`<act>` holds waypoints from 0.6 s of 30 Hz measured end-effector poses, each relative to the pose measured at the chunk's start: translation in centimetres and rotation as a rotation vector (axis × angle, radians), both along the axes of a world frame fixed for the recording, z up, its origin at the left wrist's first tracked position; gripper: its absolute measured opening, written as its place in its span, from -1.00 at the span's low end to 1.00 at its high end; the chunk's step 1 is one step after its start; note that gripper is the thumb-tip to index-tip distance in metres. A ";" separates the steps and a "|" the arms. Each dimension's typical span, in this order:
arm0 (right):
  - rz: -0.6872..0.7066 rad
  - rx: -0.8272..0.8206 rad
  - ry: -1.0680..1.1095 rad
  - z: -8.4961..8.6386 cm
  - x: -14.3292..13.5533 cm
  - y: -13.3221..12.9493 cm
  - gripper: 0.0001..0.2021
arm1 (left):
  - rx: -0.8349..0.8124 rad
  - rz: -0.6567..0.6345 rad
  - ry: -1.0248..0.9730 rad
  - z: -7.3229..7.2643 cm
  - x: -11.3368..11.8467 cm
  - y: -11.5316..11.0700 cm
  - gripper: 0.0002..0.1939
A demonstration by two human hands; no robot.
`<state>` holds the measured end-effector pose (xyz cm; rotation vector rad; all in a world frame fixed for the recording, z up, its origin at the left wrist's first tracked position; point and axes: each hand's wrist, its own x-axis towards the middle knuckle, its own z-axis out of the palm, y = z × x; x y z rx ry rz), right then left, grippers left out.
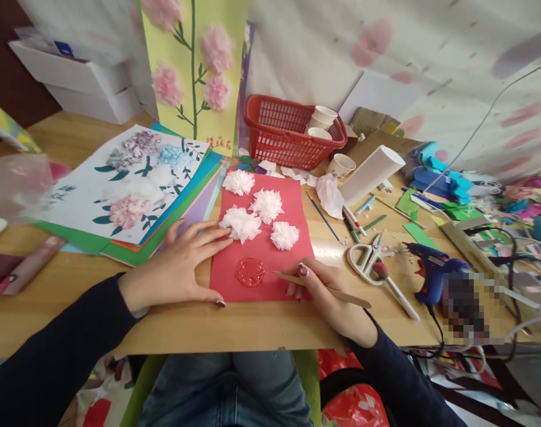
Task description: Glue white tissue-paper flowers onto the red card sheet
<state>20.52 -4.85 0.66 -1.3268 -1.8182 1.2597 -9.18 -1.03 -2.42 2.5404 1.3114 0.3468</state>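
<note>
A sheet of red paper (279,284) lies on the wooden table in front of me. Several white tissue flowers sit on its upper part, one of them (240,225) beside the fingertips of my left hand (176,267). That hand rests with fingers spread over the sheet's left edge. Below the flowers is a glossy round patch of glue (249,272). My right hand (326,293) pinches a thin pointed tool (345,298), its tip just right of the glue patch, over the red paper.
Stacked coloured sheets with a flower picture (81,196) lie left. Behind stands a red basket (292,139) with paper cups. To the right are scissors (368,261), a brush (401,296), a blue glue gun (432,273) with its cord, and a white roll (372,175).
</note>
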 end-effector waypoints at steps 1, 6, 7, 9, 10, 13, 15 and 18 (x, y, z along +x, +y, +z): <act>0.002 0.007 -0.036 -0.1 -0.1 0.0 -0.53 | 0.004 0.001 -0.009 -0.1 0.0 0.0 0.02; -0.002 0.001 -0.031 -0.6 -0.5 0.1 -0.52 | 0.002 0.003 -0.024 -0.4 0.0 0.0 -0.01; -0.003 0.005 -0.031 -0.7 -0.6 0.1 -0.52 | -0.002 0.002 -0.025 -0.4 -0.1 0.0 -0.01; -0.010 0.022 -0.047 -0.8 -0.6 0.0 -0.53 | -0.004 -0.001 -0.028 -0.5 -0.1 0.0 -0.01; -0.015 0.034 -0.059 -0.8 -0.6 0.0 -0.54 | -0.003 -0.003 -0.029 -0.5 -0.1 0.0 -0.01; -0.018 0.070 -0.081 -1.0 -0.5 -0.2 -0.56 | 0.002 -0.006 -0.025 -0.6 -0.2 0.1 -0.03; -0.022 0.082 -0.091 -1.0 -0.4 -0.3 -0.56 | 0.008 -0.008 -0.022 -0.6 -0.2 0.1 -0.05; -0.041 0.080 -0.105 -1.1 -0.1 -0.4 -0.55 | 0.032 -0.014 -0.019 -0.8 -0.3 0.1 -0.05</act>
